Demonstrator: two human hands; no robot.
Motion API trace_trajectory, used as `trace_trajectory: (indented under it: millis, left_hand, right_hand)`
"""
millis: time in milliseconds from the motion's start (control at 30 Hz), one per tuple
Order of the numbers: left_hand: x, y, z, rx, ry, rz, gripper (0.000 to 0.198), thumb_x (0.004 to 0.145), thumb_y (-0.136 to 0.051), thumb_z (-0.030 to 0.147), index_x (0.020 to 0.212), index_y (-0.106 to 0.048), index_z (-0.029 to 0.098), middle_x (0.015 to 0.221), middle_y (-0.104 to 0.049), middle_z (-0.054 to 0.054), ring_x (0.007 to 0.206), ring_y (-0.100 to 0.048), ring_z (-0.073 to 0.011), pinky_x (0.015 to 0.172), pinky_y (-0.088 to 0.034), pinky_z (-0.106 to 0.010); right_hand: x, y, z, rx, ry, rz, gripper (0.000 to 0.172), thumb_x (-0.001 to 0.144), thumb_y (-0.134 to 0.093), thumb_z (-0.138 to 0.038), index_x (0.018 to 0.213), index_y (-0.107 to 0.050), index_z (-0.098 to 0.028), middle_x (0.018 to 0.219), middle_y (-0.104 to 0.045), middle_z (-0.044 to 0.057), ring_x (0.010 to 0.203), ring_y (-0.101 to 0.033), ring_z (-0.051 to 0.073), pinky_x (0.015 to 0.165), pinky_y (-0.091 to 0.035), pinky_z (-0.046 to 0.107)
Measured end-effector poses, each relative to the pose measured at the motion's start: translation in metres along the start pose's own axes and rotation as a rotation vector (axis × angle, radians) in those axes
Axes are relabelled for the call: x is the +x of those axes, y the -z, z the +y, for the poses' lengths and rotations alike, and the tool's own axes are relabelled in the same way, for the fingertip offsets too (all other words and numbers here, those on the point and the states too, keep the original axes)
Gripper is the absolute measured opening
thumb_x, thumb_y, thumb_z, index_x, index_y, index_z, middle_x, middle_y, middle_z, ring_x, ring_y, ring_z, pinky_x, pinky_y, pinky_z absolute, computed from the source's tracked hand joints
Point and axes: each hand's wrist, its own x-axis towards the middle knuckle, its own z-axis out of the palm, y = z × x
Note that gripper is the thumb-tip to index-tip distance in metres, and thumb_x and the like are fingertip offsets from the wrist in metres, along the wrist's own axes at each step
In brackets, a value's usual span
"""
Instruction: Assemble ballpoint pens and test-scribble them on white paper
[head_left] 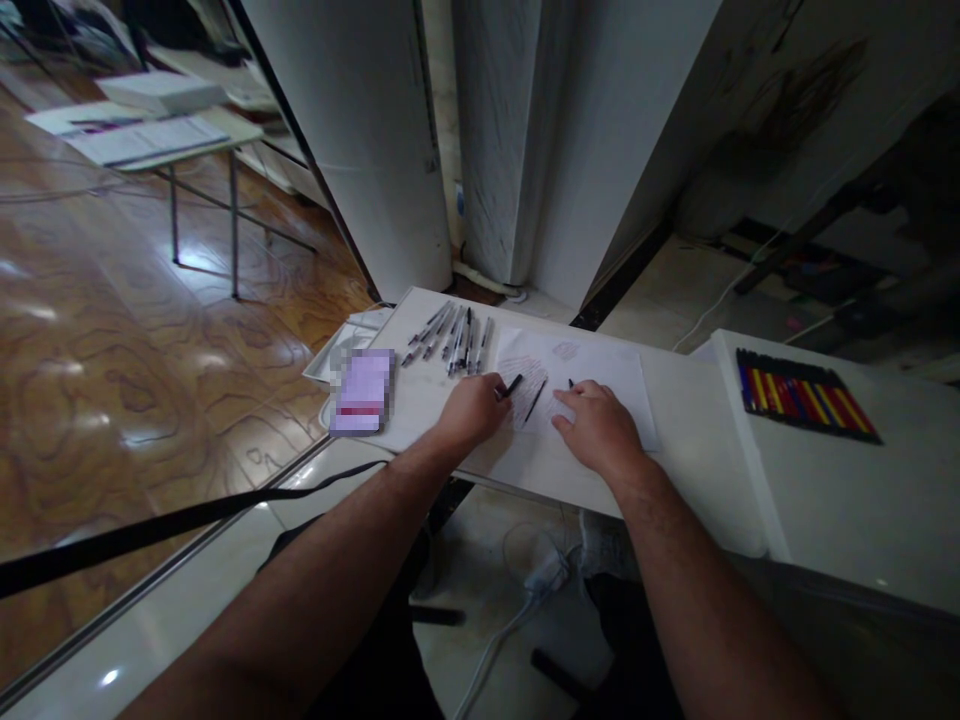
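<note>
- Coloured markers (808,396), in red, yellow and blue with black ends, lie packed side by side in a flat row on the raised white surface (840,510) at the right; whether a case holds them cannot be told.
- A white box (161,91) sits on the folding table (244,130) in the background, its contents hidden.
- The left hand (478,408) rests at the left part of the paper sheet (634,405), its fingers curled closed around a black pen (513,386), which juts out toward the right hand.
- The right hand (600,425) is low over the sheet, palm down, index finger reaching left and thumb a little apart from it; a dark tip (571,383) shows just beyond the index finger, and whether the fingers grip it cannot be told.
- A slim black stick (535,400) lies slanted on the scribbled paper, between the 2 hands.
- Clear-barrelled pens (454,338) lie in a loose group beyond the left hand.
- A purple rectangular object (364,385), blurred, lies at the left edge of the white table (694,440).
- Bare tabletop runs from the paper's right edge to the raised surface; the near edge passes under both forearms.
</note>
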Motion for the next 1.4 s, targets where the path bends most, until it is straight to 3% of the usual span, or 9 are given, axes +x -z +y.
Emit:
trace_trajectory:
  millis: [100, 200, 533, 833, 1100, 1400]
  left_hand:
    - [0.000, 0.000, 0.000, 0.013, -0.003, 0.008, 0.023, 0.078, -0.062, 0.030, 0.095, -0.071, 0.019, 0.086, -0.073, -0.008, 0.076, -0.066, -0.0191, 0.069, -0.048, -0.026]
    - [0.000, 0.001, 0.000, 0.010, -0.012, 0.009, 0.022, 0.078, -0.062, 0.030, 0.094, -0.071, 0.019, 0.085, -0.073, -0.008, 0.076, -0.066, -0.0195, 0.068, -0.047, -0.026]
    - [-0.001, 0.003, 0.003, -0.001, -0.006, 0.000, 0.022, 0.078, -0.060, 0.029, 0.094, -0.072, 0.019, 0.085, -0.073, -0.007, 0.076, -0.066, -0.0194, 0.070, -0.047, -0.027]
    - [-0.001, 0.001, 0.003, 0.025, -0.018, 0.043, 0.025, 0.079, -0.061, 0.033, 0.096, -0.071, 0.018, 0.087, -0.073, -0.008, 0.075, -0.065, -0.0194, 0.068, -0.046, -0.027]
    - [-0.001, -0.002, 0.002, 0.030, -0.025, 0.065, 0.027, 0.078, -0.063, 0.036, 0.097, -0.070, 0.017, 0.087, -0.071, -0.009, 0.075, -0.064, -0.0198, 0.068, -0.046, -0.028]
    - [-0.003, -0.004, 0.005, 0.045, -0.018, 0.042, 0.028, 0.077, -0.061, 0.025, 0.104, -0.067, 0.018, 0.090, -0.072, -0.009, 0.079, -0.065, -0.0204, 0.071, -0.047, -0.028]
  right_hand:
    - [-0.001, -0.001, -0.012, 0.047, 0.133, -0.061, 0.040, 0.086, -0.060, -0.037, 0.125, -0.063, -0.029, 0.111, -0.060, 0.006, 0.104, -0.054, 0.022, 0.093, -0.042, 0.031]
    - [-0.002, -0.002, -0.017, 0.047, 0.176, -0.107, 0.040, 0.085, -0.062, -0.038, 0.124, -0.064, -0.030, 0.109, -0.060, 0.006, 0.102, -0.055, 0.021, 0.091, -0.042, 0.031]
    - [0.000, -0.004, -0.004, 0.033, 0.065, -0.090, 0.033, 0.085, -0.061, -0.036, 0.113, -0.069, -0.021, 0.110, -0.065, 0.009, 0.106, -0.054, 0.022, 0.092, -0.040, 0.031]
    - [0.004, -0.005, -0.006, -0.049, 0.005, -0.068, 0.022, 0.088, -0.055, -0.033, 0.087, -0.073, -0.019, 0.093, -0.070, 0.008, 0.091, -0.061, 0.021, 0.076, -0.042, 0.030]
    - [0.005, -0.006, -0.009, -0.110, -0.137, -0.013, 0.020, 0.087, -0.056, -0.031, 0.102, -0.065, -0.020, 0.095, -0.069, 0.008, 0.083, -0.065, 0.022, 0.069, -0.044, 0.030]
    - [0.010, -0.011, -0.013, -0.123, -0.178, -0.045, 0.023, 0.089, -0.046, -0.020, 0.104, -0.063, -0.019, 0.090, -0.071, 0.011, 0.083, -0.068, 0.026, 0.067, -0.046, 0.032]
